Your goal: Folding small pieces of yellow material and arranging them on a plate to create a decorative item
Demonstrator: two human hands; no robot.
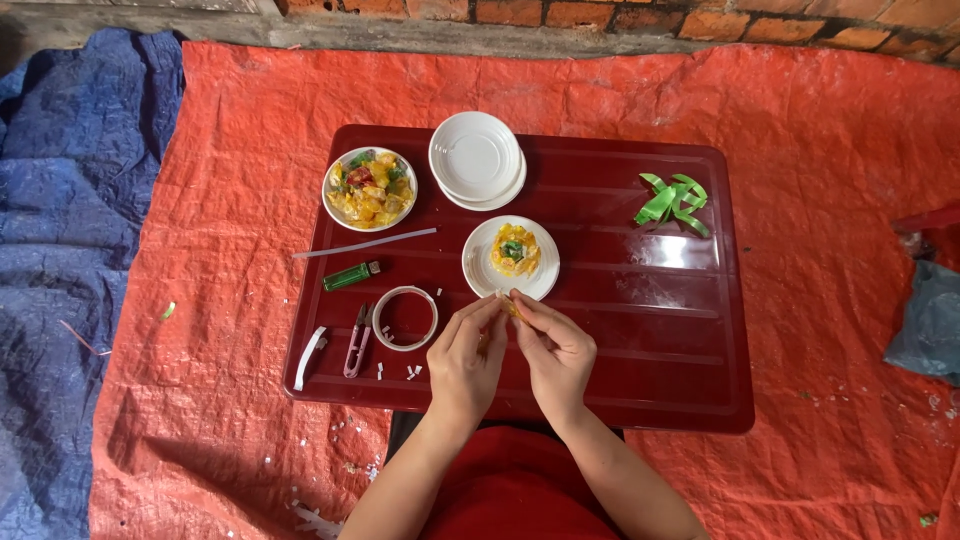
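Left hand [468, 352] and right hand [553, 345] pinch a small yellow piece [508, 304] beside the white plate [481, 268]; a slackened pinch could drop it onto the dark red tabletop [640, 340].

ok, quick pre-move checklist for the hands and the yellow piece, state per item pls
1. Both hands on the piece: left hand and right hand pinch a small yellow piece at the fingertips. Ok.
2. Piece fully visible: mostly hidden by fingers. Cannot tell its shape.
3. Landing spot: white plate just beyond the hands holds a yellow and green cluster, rim bare. Ok.
4. Supply: bowl of yellow pieces at the tray's far left, full. Ok.
5. Tools in reach: tape roll, snips, green lighter left of the hands. Ok.
6. Tray near the hands: small white scraps lie loose. Not ok.
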